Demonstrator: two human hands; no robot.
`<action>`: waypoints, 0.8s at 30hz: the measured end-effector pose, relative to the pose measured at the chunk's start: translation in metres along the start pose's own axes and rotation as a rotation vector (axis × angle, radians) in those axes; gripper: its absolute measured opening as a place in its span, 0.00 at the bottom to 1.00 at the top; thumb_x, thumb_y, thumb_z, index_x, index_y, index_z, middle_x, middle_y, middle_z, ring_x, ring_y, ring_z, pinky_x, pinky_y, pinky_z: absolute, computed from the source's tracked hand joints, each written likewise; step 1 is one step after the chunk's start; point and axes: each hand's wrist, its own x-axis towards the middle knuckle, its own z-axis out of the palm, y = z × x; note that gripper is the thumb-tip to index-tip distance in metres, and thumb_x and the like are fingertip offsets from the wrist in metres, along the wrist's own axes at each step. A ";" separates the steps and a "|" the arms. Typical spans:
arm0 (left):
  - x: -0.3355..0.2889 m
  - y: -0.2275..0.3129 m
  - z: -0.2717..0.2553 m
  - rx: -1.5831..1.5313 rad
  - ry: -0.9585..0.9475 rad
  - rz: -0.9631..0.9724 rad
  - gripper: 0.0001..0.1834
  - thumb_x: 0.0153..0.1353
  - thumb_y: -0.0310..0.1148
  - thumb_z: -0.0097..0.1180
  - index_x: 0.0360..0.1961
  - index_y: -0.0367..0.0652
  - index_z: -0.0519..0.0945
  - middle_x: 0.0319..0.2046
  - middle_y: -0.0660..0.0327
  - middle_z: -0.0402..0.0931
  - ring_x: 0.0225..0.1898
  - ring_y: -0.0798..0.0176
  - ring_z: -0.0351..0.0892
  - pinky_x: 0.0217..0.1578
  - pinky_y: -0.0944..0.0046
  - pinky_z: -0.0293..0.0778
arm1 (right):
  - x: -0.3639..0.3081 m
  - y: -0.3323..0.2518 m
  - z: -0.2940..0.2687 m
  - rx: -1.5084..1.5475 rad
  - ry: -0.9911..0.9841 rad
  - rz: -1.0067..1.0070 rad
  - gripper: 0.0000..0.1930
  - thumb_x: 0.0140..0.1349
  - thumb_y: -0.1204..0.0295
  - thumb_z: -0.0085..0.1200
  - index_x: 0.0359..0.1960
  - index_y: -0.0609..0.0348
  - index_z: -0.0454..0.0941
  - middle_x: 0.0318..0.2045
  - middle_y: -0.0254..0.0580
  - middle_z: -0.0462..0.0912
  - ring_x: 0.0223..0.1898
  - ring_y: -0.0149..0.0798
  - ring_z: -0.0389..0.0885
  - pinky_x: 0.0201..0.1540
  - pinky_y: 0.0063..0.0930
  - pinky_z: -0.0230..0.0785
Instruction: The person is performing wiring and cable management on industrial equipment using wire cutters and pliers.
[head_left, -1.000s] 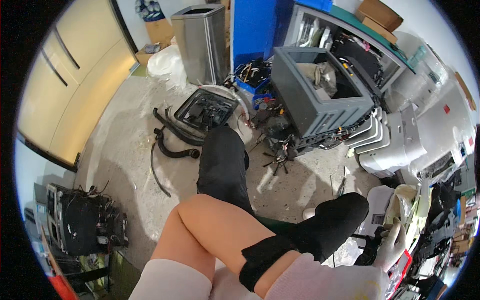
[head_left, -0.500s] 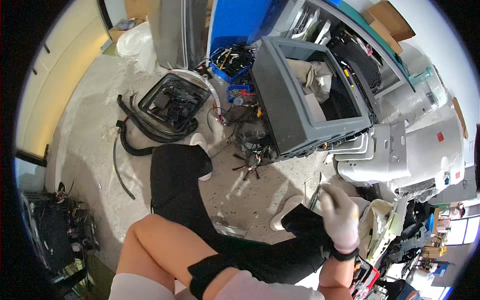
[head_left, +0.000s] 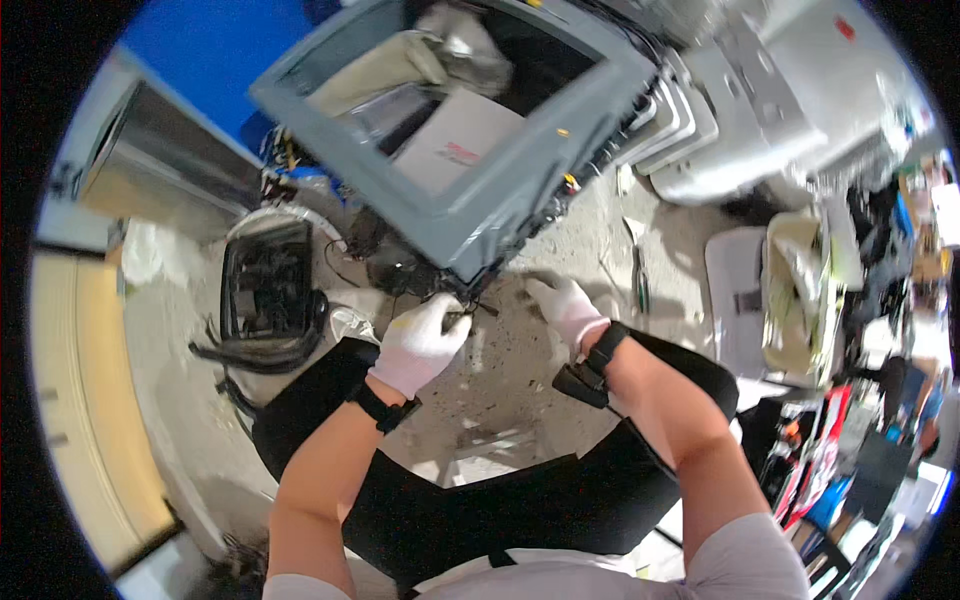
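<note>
Evidently bent low over black-trousered knees [head_left: 640,510], the person had the white-gloved left hand [head_left: 425,342] with its fingers curled at some dark cables [head_left: 474,298] by the lower corner of a grey open-topped bin [head_left: 415,215], though whether it pinched them I couldn't tell, while the right hand [head_left: 568,308], gloved too, hovered over the concrete floor [head_left: 520,375], its grip equally unclear. Leftward lay black ribbed hoses [head_left: 262,360] and a rectangular black tray [head_left: 229,285] of dark parts; farther off, a white carton [head_left: 470,125] sat inside the grey bin, with a blue panel [head_left: 210,60] beyond.
</note>
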 end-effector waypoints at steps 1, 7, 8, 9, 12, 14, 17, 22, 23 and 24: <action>0.007 0.004 0.004 0.016 -0.051 0.017 0.19 0.56 0.45 0.51 0.42 0.42 0.75 0.33 0.52 0.78 0.34 0.53 0.78 0.36 0.59 0.72 | 0.004 -0.003 -0.002 -0.053 0.053 -0.124 0.20 0.59 0.66 0.46 0.50 0.64 0.70 0.36 0.48 0.80 0.34 0.38 0.79 0.39 0.26 0.70; 0.031 -0.001 0.021 0.069 -0.061 -0.184 0.29 0.52 0.42 0.55 0.52 0.36 0.67 0.37 0.47 0.76 0.38 0.43 0.75 0.42 0.54 0.69 | -0.006 -0.051 0.000 -0.432 -0.024 -0.105 0.32 0.57 0.65 0.47 0.64 0.53 0.53 0.45 0.61 0.75 0.47 0.52 0.76 0.49 0.37 0.67; 0.031 -0.002 0.022 0.086 -0.091 -0.184 0.29 0.52 0.42 0.55 0.52 0.36 0.67 0.37 0.47 0.76 0.38 0.43 0.75 0.42 0.54 0.69 | -0.010 -0.065 -0.005 -0.523 -0.244 0.134 0.35 0.57 0.64 0.47 0.66 0.51 0.47 0.44 0.61 0.76 0.45 0.51 0.77 0.46 0.36 0.68; 0.035 0.008 0.023 0.098 -0.112 -0.251 0.24 0.53 0.41 0.55 0.46 0.34 0.70 0.36 0.46 0.76 0.39 0.47 0.76 0.42 0.57 0.69 | -0.012 -0.061 -0.008 -0.591 -0.305 0.097 0.36 0.57 0.62 0.45 0.65 0.59 0.45 0.37 0.61 0.78 0.40 0.55 0.78 0.43 0.38 0.68; 0.040 -0.010 0.027 0.226 -0.203 -0.088 0.18 0.55 0.38 0.54 0.39 0.32 0.73 0.35 0.47 0.76 0.36 0.51 0.77 0.40 0.60 0.70 | -0.017 -0.048 -0.007 -0.642 -0.386 0.091 0.36 0.57 0.61 0.44 0.65 0.60 0.45 0.37 0.61 0.78 0.39 0.54 0.78 0.41 0.39 0.69; 0.041 -0.014 0.031 0.326 -0.274 0.144 0.16 0.56 0.37 0.54 0.38 0.32 0.74 0.34 0.48 0.76 0.34 0.51 0.77 0.38 0.61 0.71 | -0.011 -0.016 0.004 -0.679 -0.477 -0.008 0.36 0.58 0.61 0.44 0.65 0.61 0.45 0.38 0.60 0.78 0.37 0.53 0.79 0.41 0.40 0.69; 0.039 -0.009 0.029 0.015 -0.193 -0.031 0.15 0.56 0.35 0.55 0.38 0.34 0.74 0.33 0.49 0.75 0.32 0.53 0.77 0.37 0.62 0.71 | -0.013 -0.024 0.003 -0.568 -0.306 0.030 0.33 0.58 0.61 0.44 0.63 0.62 0.50 0.38 0.60 0.78 0.37 0.53 0.79 0.41 0.40 0.70; 0.035 0.001 0.022 0.230 -0.310 0.145 0.15 0.54 0.30 0.53 0.43 0.37 0.73 0.40 0.47 0.71 0.43 0.50 0.73 0.43 0.59 0.69 | -0.004 -0.037 0.005 -0.383 0.164 -0.111 0.32 0.57 0.64 0.47 0.62 0.58 0.52 0.47 0.65 0.71 0.50 0.54 0.72 0.50 0.42 0.65; 0.035 0.012 0.022 0.089 -0.349 -0.087 0.16 0.52 0.24 0.52 0.44 0.41 0.74 0.45 0.45 0.68 0.45 0.46 0.72 0.45 0.58 0.69 | -0.004 -0.036 0.004 -0.382 0.166 -0.106 0.32 0.57 0.64 0.47 0.62 0.58 0.52 0.47 0.65 0.71 0.50 0.54 0.72 0.50 0.42 0.65; 0.034 0.005 0.023 0.090 -0.350 -0.086 0.16 0.52 0.24 0.52 0.44 0.41 0.74 0.45 0.45 0.68 0.45 0.46 0.72 0.45 0.58 0.69 | -0.005 -0.038 0.003 -0.476 0.020 -0.053 0.34 0.57 0.64 0.46 0.64 0.55 0.47 0.47 0.65 0.71 0.49 0.54 0.73 0.49 0.41 0.66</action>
